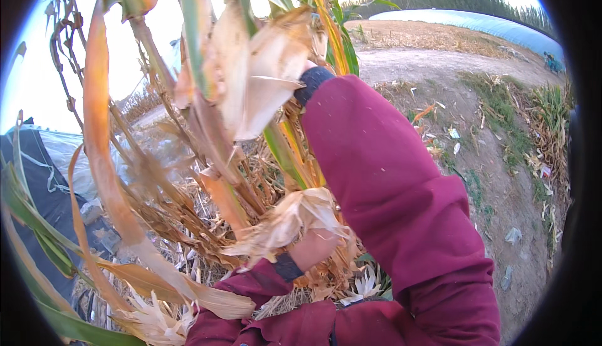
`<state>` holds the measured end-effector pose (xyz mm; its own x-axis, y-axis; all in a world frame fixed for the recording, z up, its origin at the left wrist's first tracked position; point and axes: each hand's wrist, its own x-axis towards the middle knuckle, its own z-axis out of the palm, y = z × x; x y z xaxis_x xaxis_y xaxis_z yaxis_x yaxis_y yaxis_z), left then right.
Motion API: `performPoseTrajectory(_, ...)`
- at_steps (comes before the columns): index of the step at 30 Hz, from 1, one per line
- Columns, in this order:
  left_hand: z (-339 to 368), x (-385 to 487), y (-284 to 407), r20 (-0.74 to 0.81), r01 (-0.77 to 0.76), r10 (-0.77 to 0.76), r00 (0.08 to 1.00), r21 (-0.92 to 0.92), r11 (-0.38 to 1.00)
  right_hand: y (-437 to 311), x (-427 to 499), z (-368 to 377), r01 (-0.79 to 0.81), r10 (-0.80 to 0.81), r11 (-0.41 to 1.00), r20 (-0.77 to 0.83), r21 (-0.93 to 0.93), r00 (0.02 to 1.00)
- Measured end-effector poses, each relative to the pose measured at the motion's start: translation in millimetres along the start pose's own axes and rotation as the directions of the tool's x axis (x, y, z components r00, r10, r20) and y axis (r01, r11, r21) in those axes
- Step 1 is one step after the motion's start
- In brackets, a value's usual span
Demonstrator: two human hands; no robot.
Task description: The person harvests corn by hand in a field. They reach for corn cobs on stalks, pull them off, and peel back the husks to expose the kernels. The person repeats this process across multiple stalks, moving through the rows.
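My right arm, in a maroon sleeve, reaches up across the middle. Only a sliver of my right hand shows past the dark cuff; a pale, dry corn husk hides its fingers. Lower down, my left hand is bent in among dry husk leaves near the base of the stalks. Its fingers are covered, so its grip cannot be made out. Between the two hands stand corn stalks with a yellow-green leaf. Left of them rises a brownish corn stalk.
Dry corn leaves arch close in front at left. An opened husk lies low at left, another near my jacket. Beyond are dark sheeting, a dirt bank and a blue plastic-covered mound.
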<state>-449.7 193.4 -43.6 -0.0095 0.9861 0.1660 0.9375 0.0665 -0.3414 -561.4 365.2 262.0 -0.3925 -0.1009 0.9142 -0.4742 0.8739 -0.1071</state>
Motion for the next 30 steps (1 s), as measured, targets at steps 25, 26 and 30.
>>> performPoseTrajectory(25, -189.7, 176.0, -70.5, -0.556, 0.295, -0.190, 0.809, 0.104, 0.950, 95.2, -52.9, -202.7, -0.317, 0.356, 0.934, -0.415, 0.163, 0.837)
performPoseTrajectory(26, -183.0, 169.6, -85.2, -0.573, 0.367, -0.230, 0.786, 0.133, 0.921, 100.7, -54.9, -206.9, -0.316, 0.348, 0.937, -0.457, 0.148, 0.819)
performPoseTrajectory(30, -155.3, 142.8, -144.6, -0.573, 0.483, -0.210, 0.792, 0.379, 0.790, 80.9, -65.7, -215.9, -0.215, 0.298, 0.949, -0.431, 0.232, 0.852)
